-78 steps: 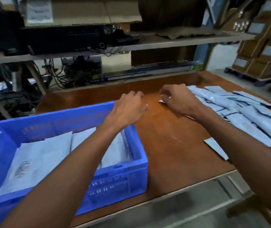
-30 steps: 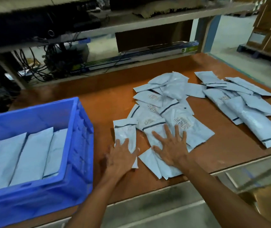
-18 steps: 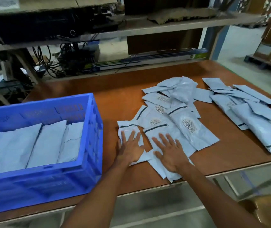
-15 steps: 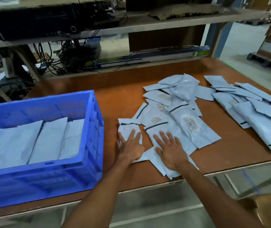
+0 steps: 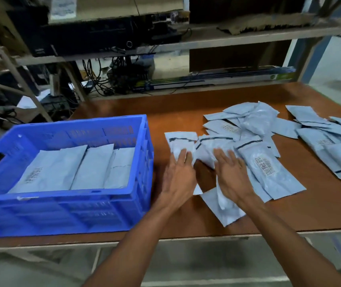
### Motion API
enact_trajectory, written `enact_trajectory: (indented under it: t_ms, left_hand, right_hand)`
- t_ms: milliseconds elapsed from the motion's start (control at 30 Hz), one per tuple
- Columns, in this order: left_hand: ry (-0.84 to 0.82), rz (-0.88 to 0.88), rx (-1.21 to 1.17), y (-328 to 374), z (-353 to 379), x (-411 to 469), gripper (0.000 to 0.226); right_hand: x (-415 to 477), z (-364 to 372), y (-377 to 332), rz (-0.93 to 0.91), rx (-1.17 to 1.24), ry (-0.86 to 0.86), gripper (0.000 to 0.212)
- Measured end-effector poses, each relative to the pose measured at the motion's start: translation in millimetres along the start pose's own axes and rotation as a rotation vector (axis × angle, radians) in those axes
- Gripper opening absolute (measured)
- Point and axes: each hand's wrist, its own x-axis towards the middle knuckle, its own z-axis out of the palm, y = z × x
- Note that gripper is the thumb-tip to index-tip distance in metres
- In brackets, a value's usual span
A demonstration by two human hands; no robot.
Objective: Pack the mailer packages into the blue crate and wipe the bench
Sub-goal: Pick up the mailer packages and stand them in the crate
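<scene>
- resting flat on the leftmost mailer (image 5: 181, 140), your left hand (image 5: 179, 177) has its fingers straight and grips nothing.
- that mailer lies on the bench (image 5: 186, 109), just right of the blue crate (image 5: 61, 212).
- your right hand (image 5: 232, 175) is flat as well, fingers stretched out and pressing on the overlapping mailers (image 5: 211, 148) next to the first one; no finger curls round anything.
- a labelled mailer (image 5: 269, 175) lies just right of your right hand, printed code facing up.
- one more mailer (image 5: 223, 210) sticks out from under your right wrist toward the near edge of the bench.
- a loose heap (image 5: 254, 119) sits behind your hands, and another group of mailers (image 5: 331, 141) lies further right, near the bench's right edge.
- the blue crate stands on the left part of the bench, with packed mailers (image 5: 72, 168) lying side by side inside it.
- behind the bench, a shelf (image 5: 248, 38) runs across, with tangled cables (image 5: 103, 83) below it.
</scene>
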Motion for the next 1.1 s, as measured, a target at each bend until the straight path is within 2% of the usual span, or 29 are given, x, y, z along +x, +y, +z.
enact_trajectory:
  t_ms: [67, 167, 267, 367, 433, 500, 600, 667, 733, 800, 867, 1000, 1100]
  left_hand:
    - [0.150, -0.008, -0.095, -16, -49, 1, 0.074]
    - [0.389, -0.002, -0.157, -59, -125, -12, 0.052]
    - [0.491, -0.067, -0.259, -123, -164, -41, 0.052]
    - [0.391, -0.164, -0.280, -196, -152, -70, 0.053]
    - [0.296, -0.172, -0.250, -238, -129, -90, 0.050]
    - [0.007, -0.182, -0.251, -267, -102, -103, 0.046]
    - [-0.191, -0.136, -0.237, -288, -75, -105, 0.057]
    - [-0.197, -0.136, -0.209, -294, -66, -96, 0.056]
    - [-0.337, -0.141, -0.253, -300, -59, -85, 0.064]
    - [-0.467, -0.141, -0.313, -306, -56, -75, 0.073]
    - [-0.519, -0.113, -0.270, -314, -49, -67, 0.075]
    - [-0.619, -0.085, -0.109, -328, -28, -59, 0.084]
    - [-0.663, -0.086, -0.059, -330, -16, -53, 0.084]
  right_hand:
    - [26, -36, -30, -0.033, 0.047, 0.101, 0.046]
    - [58, -85, -88, -0.112, 0.189, 0.235, 0.045]
    - [67, -108, -160, -0.241, 0.290, 0.322, 0.041]
    - [68, -103, -235, -0.335, 0.307, 0.302, 0.033]
    - [69, -84, -277, -0.397, 0.331, 0.227, 0.030]
    - [69, -57, -310, -0.404, 0.327, 0.122, 0.026]
    - [73, -16, -333, -0.324, 0.118, 0.021, 0.027]
    - [79, 7, -333, -0.276, -0.042, -0.068, 0.030]
    - [90, 30, -322, -0.194, -0.138, -0.241, 0.039]
    - [97, 47, -311, -0.099, -0.183, -0.475, 0.060]
    - [102, 57, -304, -0.062, -0.228, -0.650, 0.075]
    - [109, 60, -297, 0.019, -0.205, -0.836, 0.088]
    - [115, 64, -295, 0.023, -0.207, -0.896, 0.093]
